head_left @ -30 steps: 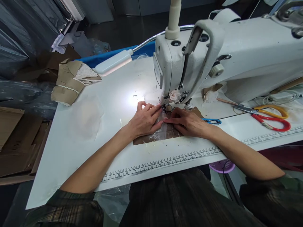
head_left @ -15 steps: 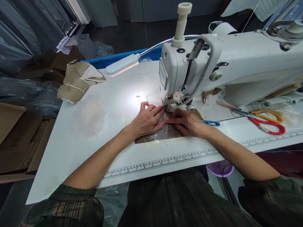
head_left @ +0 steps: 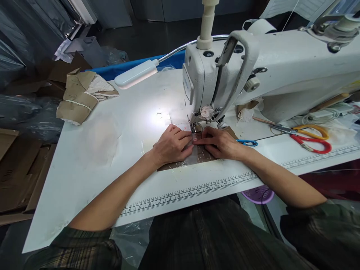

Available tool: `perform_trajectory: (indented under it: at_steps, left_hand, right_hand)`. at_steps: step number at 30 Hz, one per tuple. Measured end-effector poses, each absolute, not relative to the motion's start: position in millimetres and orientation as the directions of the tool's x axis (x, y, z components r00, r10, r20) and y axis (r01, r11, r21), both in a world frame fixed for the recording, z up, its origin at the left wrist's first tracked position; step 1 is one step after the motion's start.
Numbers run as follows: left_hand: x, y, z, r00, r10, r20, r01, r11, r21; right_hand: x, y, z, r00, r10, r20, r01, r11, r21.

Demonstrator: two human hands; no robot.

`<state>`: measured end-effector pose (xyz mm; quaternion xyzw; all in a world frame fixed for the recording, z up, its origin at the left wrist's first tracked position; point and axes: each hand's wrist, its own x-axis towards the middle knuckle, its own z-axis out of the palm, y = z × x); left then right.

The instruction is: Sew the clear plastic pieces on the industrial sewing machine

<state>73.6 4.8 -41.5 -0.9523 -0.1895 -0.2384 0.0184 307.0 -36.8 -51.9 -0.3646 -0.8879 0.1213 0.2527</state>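
Running along the near edge of the white table (head_left: 70,183), a printed ruler (head_left: 180,197) lies closest; beyond it, a sheer fabric strip (head_left: 192,159) rests on a brown sheet (head_left: 208,156), partly under the hands and just in front of the needle area of the sewing machine (head_left: 194,75); the left hand (head_left: 174,145) lies palm down, fingers bent and close together; the right hand (head_left: 219,143) points its forefinger toward it; I cannot tell whether either pinches the fabric; farther off, a lamp (head_left: 137,74) lights the tabletop.
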Motion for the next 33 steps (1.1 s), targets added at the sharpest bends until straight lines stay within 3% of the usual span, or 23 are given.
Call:
perform_trajectory:
  at_steps: [4,15,22,27,33]
  left_hand:
    - [72.6,4.2,-37.9,0.828,0.375,0.417,0.373,-0.924,0.09]
    - [75.9,1.4,-38.9,0.839,0.425,0.339,0.47,-0.881,-0.058]
    - [80.0,1.8,-42.5,0.783,0.512,0.352,0.551,-0.835,-0.011]
    - [82.9,3.3,-42.4,0.743,0.555,0.373,0.596,-0.803,0.009]
    - [75.3,12.1,-31.0,0.719,0.589,0.369,0.617,-0.786,0.053]
  right_hand:
    - [307.4,-37.4,-52.2,-0.604,0.716,0.349,0.597,0.697,-0.397]
    - [305.0,-39.5,-52.3,-0.573,0.767,0.289,0.694,0.642,-0.325]
    - [302.2,-38.9,-53.1,-0.574,0.75,0.328,0.683,0.66,-0.313]
    - [303.8,-37.5,-55.0,-0.56,0.757,0.338,0.651,0.654,-0.386]
    - [312.6,-36.7,-42.1,-0.43,0.861,0.271,0.618,0.5,-0.608]
